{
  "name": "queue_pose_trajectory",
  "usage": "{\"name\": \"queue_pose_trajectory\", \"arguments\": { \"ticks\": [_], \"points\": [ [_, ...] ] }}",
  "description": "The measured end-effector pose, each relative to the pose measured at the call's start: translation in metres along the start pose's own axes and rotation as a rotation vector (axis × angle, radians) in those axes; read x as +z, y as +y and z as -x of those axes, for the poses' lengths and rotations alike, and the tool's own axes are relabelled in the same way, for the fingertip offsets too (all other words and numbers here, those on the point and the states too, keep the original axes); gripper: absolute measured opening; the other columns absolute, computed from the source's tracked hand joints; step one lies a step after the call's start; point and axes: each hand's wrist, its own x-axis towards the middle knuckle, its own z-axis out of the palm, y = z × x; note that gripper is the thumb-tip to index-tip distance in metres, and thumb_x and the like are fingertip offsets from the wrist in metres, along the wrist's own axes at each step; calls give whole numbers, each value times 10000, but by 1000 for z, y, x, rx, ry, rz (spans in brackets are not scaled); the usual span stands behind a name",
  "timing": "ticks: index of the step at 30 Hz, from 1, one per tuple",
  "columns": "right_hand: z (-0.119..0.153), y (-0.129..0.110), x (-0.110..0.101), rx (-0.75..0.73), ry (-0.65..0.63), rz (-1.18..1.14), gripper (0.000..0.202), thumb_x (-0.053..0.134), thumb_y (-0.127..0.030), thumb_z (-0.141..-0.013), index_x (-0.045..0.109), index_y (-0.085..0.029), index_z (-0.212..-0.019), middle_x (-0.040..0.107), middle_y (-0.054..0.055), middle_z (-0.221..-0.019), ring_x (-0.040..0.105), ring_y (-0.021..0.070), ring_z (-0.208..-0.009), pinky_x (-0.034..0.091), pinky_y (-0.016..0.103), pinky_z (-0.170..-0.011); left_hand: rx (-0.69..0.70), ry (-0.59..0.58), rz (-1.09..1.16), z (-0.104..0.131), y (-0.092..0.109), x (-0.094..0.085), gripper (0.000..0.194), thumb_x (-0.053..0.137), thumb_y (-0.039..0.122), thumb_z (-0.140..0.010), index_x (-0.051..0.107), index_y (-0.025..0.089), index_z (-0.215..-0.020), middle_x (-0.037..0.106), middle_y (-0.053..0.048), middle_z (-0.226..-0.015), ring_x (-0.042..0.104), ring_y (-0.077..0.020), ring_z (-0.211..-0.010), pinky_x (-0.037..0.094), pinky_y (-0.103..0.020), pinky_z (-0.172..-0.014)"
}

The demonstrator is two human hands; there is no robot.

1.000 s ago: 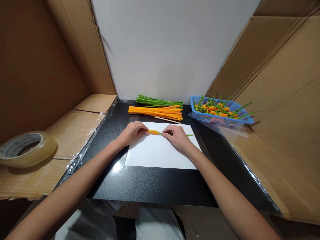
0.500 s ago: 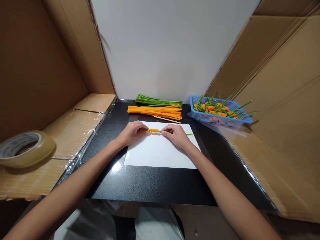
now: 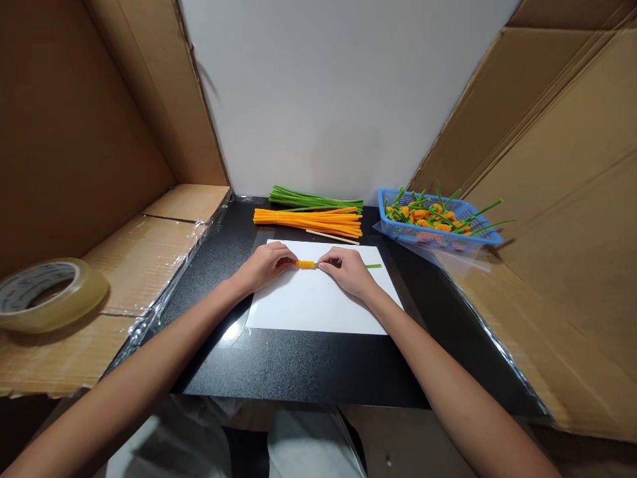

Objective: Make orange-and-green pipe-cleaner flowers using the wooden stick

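Over a white sheet of paper, my left hand pinches the left end of an orange pipe cleaner coil. The coil is wound round a green pipe cleaner. My right hand has thumb and forefinger closed on that green stem, just right of the coil. The stem's free end sticks out past the right hand. My left fingers hide the coil's left end.
Behind the paper lie an orange pipe cleaner bundle, a green bundle and a thin wooden stick. A blue basket at the right holds several orange-and-green pieces. A tape roll rests on cardboard at the left.
The orange coil's visible part has become shorter and tighter. My right hand has shifted slightly left along with the green stem, and the left hand has edged slightly right.
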Motion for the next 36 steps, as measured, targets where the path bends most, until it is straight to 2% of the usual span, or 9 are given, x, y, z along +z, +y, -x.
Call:
{"name": "queue_pose_trajectory", "arguments": {
  "ticks": [10, 15, 21, 29, 36],
  "points": [
    [1, -4, 4, 19, 14, -25, 103, 652, -153, -808, 741, -183, -764, 712, 27, -788, 635, 169, -737, 460, 298, -714, 21, 22, 8, 0, 9, 1, 108, 642, 177, -889, 744, 183, -925, 737, -49, -885, 664, -161, -790, 510, -258, -721],
    [1, -4, 2, 26, 24, -16, 104, 653, -167, -806, 750, -192, -778, 734, 34, -806, 655, 178, -750, 474, 303, -725, 4, 66, 5, 0, 7, 3, 118, 630, 170, -886, 743, 184, -915, 735, -53, -869, 664, -162, -771, 511, -260, -710],
    [-1, -5, -5, 37, 23, 54, 64, 692, -189, -786, 739, -188, -743, 738, 40, -782, 656, 185, -732, 473, 310, -717, -25, 38, -17, -1, 1, 1, 103, 644, 186, -887, 745, 186, -909, 742, -51, -883, 667, -173, -802, 506, -267, -729],
    [-1, -5, 2, 69, 16, 8, 60, 691, -161, -778, 731, -184, -739, 727, 34, -783, 648, 181, -738, 467, 308, -727, -36, 46, -1, 1, 3, 2, 100, 646, 178, -886, 743, 181, -909, 740, -53, -889, 664, -168, -802, 504, -261, -730],
    [-1, -7, 3, 31, 21, 12, 85, 684, -138, -780, 719, -186, -720, 712, 26, -768, 636, 173, -731, 455, 301, -724, -19, 38, 22, -1, 8, 1, 95, 651, 174, -880, 743, 185, -902, 742, -51, -879, 667, -166, -782, 503, -260, -717]
  ]
}}
